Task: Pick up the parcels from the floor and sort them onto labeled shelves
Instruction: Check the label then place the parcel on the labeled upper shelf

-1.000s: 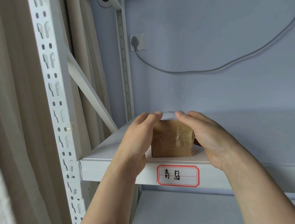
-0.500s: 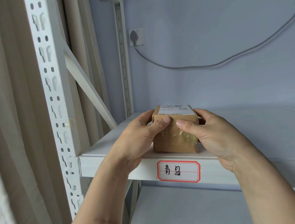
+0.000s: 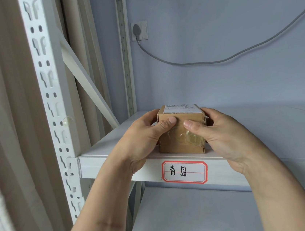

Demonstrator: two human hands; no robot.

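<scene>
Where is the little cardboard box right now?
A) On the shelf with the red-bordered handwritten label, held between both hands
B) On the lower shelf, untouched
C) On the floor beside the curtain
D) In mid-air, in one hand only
A: the cardboard box sits at the front edge of the shelf, just above the red-bordered label, with the left hand and right hand on either side.
</scene>
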